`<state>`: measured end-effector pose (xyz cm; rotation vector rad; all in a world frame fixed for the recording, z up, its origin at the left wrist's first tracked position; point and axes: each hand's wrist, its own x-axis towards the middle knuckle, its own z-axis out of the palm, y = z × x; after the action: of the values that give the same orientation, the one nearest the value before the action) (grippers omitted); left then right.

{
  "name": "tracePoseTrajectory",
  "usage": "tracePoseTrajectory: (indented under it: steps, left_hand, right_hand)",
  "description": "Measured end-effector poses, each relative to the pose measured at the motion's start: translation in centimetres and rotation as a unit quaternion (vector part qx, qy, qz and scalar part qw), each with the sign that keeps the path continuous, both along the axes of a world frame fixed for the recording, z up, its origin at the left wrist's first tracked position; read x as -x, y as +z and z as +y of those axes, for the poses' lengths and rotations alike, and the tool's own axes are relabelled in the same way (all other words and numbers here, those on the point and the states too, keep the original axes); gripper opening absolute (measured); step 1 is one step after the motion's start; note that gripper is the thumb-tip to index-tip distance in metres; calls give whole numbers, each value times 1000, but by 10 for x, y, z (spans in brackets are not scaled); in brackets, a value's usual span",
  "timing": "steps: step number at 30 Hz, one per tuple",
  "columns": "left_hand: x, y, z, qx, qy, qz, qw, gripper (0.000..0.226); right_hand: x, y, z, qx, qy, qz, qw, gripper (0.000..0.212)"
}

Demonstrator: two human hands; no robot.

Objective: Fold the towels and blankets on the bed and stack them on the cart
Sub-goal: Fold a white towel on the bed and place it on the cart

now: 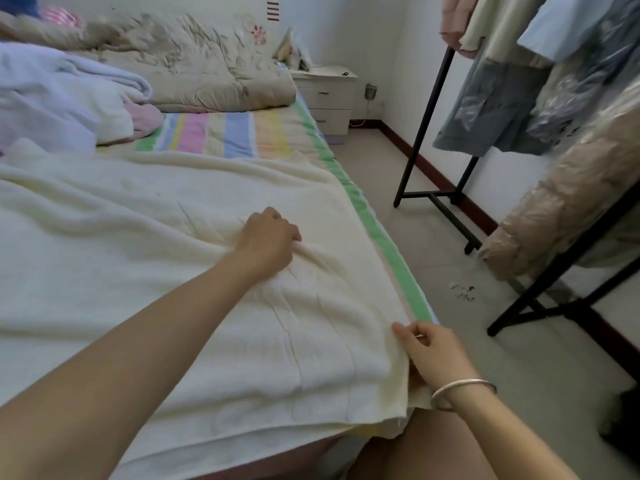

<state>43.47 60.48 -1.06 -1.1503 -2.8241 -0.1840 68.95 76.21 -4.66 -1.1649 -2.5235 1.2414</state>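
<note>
Cream blanket (156, 244) lay spread across the near half of the bed (377, 233), its right side running along the bed's right edge and one corner hanging just over the bed's near right corner. The main risk, as I judged it, was an uneven fold. The left hand (268, 242) had its fingers curled into a bunch of cloth a little in from the right edge. The right hand (431, 355), with a silver bangle (460, 389) on its wrist, pinched the hem between thumb and fingers at the near right corner. Since one grip sat on a mid-cloth bunch and not on the hem, a lift from there could drag a skewed line and leave corners that would not meet. The thick, soft cloth could also slip out of a light pinch, and the overhanging corner could pull more of it off the bed towards the floor. A wide sweep might catch the heap of pale towels (62, 95) at the bed's far left. The blanket looked plush and limp, with shallow wrinkles radiating from the left hand and long soft ridges across its far part. It seemed doubled at the near edge, though I could not tell for sure. No cart was in view.
</note>
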Motion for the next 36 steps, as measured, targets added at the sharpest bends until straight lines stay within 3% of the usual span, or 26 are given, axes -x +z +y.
tracePoseTrajectory:
  steps: [5, 9, 15, 21, 27, 30, 33, 36]
  left_hand:
    - [8, 14, 6, 23, 8, -70, 997, 32]
    - [8, 22, 14, 128, -28, -97, 987, 28]
    - [-1, 38, 20, 218, -54, -9, 974, 22]
    - [7, 59, 52, -2, -33, 106, 994, 17]
    - [-10, 41, 109, -84, -31, 130, 987, 20]
    - [-9, 16, 117, -90, -28, 10, 996, 29]
    - [-15, -11, 99, -23, -65, -152, 986, 58]
    - [-36, -21, 58, -152, -74, -174, 970, 64]
  right_hand:
    - [-15, -8, -16, 17, -36, -4, 999, 34]
    - [-25, -17, -31, -17, -64, 4, 998, 25]
    - [-25, -16, -42, -49, -109, 95, 988, 16]
    - [-34, -10, -26, -72, -73, 163, 981, 8]
    - [-34, -23, 7, -72, -95, 136, 984, 8]
    - [-29, -29, 13, -55, -77, 87, 992, 16]
    - [-26, -25, 11, -64, -65, 76, 993, 17]
    - [-30, -26, 9, -44, -82, 59, 994, 26]
